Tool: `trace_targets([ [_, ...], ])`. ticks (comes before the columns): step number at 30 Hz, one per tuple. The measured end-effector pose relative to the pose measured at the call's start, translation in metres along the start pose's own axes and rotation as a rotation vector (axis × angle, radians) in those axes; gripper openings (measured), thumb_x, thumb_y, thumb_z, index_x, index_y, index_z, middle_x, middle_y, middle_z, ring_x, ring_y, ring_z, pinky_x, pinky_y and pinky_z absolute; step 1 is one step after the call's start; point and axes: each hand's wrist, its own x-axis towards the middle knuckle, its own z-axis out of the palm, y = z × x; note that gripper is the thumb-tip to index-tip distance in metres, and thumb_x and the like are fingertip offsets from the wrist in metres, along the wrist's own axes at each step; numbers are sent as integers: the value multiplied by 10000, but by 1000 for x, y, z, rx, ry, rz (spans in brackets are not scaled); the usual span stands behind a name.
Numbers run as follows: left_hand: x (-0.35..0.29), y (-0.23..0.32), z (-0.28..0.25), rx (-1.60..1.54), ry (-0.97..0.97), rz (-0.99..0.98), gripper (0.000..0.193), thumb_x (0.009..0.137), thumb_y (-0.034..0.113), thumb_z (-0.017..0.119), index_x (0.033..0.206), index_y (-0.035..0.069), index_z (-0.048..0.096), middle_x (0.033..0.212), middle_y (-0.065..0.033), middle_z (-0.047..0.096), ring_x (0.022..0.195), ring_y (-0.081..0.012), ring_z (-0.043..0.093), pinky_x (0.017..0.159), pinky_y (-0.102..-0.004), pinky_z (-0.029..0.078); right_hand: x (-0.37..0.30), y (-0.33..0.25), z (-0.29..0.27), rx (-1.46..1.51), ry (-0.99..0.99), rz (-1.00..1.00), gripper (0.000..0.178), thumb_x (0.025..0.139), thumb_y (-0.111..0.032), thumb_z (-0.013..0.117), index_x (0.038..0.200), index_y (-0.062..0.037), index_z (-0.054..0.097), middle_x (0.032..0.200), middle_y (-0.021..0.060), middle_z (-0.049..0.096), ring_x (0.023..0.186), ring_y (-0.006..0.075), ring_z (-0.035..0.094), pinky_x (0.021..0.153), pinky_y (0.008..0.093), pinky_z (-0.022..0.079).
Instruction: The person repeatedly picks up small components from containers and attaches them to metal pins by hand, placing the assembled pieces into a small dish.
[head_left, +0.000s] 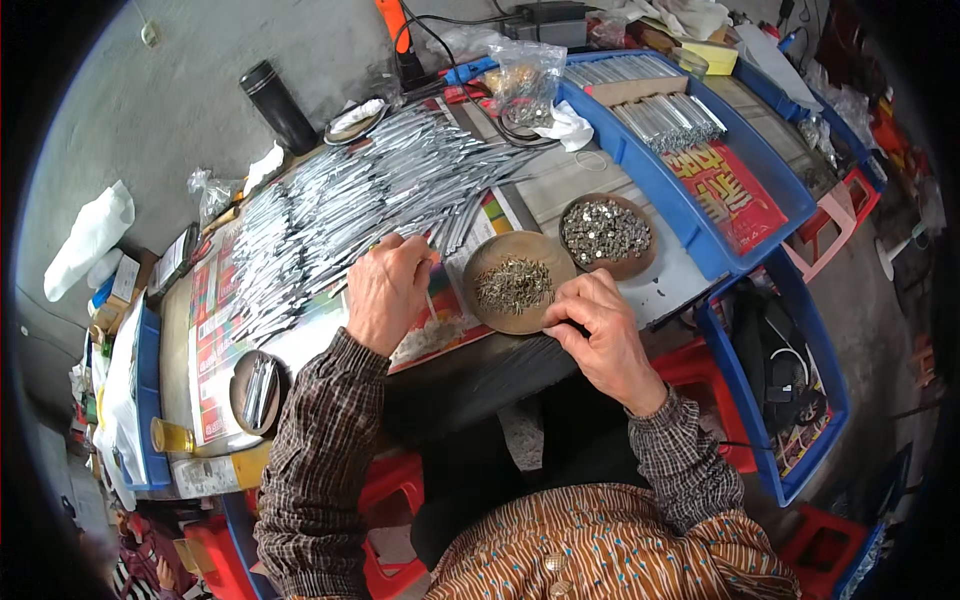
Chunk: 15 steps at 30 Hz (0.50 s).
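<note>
My left hand point(385, 292) hovers at the near edge of a large heap of thin silvery metal strips point(370, 180). Its fingers are curled together, and whatever they may hold is hidden. At the right rim of a shallow round bowl point(476, 262) is my right hand point(603, 335), thumb and fingertips pinched together; I cannot make out anything between them. Small brass-coloured pins or rivets point(515, 285) lie in that bowl. Just behind my right hand, a second round bowl point(650, 262) holds many small shiny metal pieces point(604, 230).
A blue tray point(600, 110) at right holds rows of metal pieces and a red printed sheet. A small dish point(240, 395) with metal strips stands near left, beside a yellow cup point(172, 436). Behind the heap stands a black flask point(278, 108). A blue crate point(840, 405) sits lower right.
</note>
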Motion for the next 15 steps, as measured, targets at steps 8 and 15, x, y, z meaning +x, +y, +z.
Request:
trace_targets([
  [8, 34, -17, 20, 146, 37, 18, 88, 767, 95, 645, 849, 70, 628, 788, -123, 573, 712, -345, 599, 611, -441, 471, -1, 2, 1, 13, 41, -28, 149, 688, 18, 710, 805, -24, 626, 883, 66, 549, 872, 250, 506, 768, 356, 430],
  [15, 43, -25, 35, 272, 37, 51, 143, 740, 63, 649, 879, 81, 617, 818, -105, 556, 801, -321, 586, 649, -436, 470, -2, 4, 2, 46, 44, -1, 151, 690, 25, 710, 809, -20, 628, 890, 63, 552, 881, 246, 512, 770, 353, 436],
])
